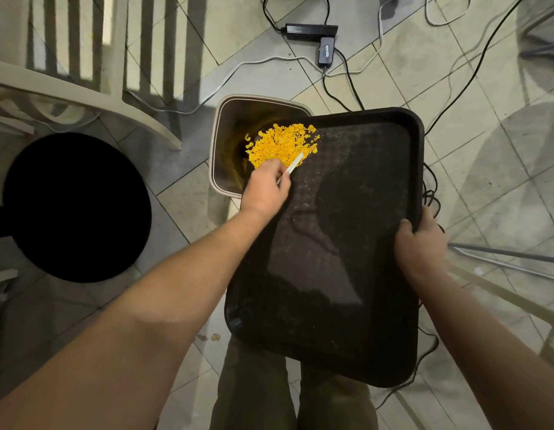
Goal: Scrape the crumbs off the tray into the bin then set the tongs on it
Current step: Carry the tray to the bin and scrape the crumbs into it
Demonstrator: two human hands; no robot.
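Pale floor tiles are spreading out under everything, crossed by loose cables, with a black round stool sitting at the left. A beige bin is standing open on the floor, and a dark tray is being held over it so that its far left corner is overhanging the bin's mouth. Orange crumbs are lying heaped at that corner, some right at the edge.

Several things could go wrong from here. Only the corner is hanging over the opening, so a broad push could be sending crumbs past the rim and onto the tiles; a few bits are already lying on the floor by the person's legs. Only one hand is carrying the tray, so a firm stroke could be tipping or twisting it. Fine dust across the tray would likely be needing more passes. No tongs are showing anywhere, so that step is waiting.

The left hand is reaching forward with the arm stretched out, fingers curled round a thin white scraper whose tip is touching the near side of the heap. The right hand is gripping the tray's right edge, thumb on top of the rim, fingers hidden beneath.
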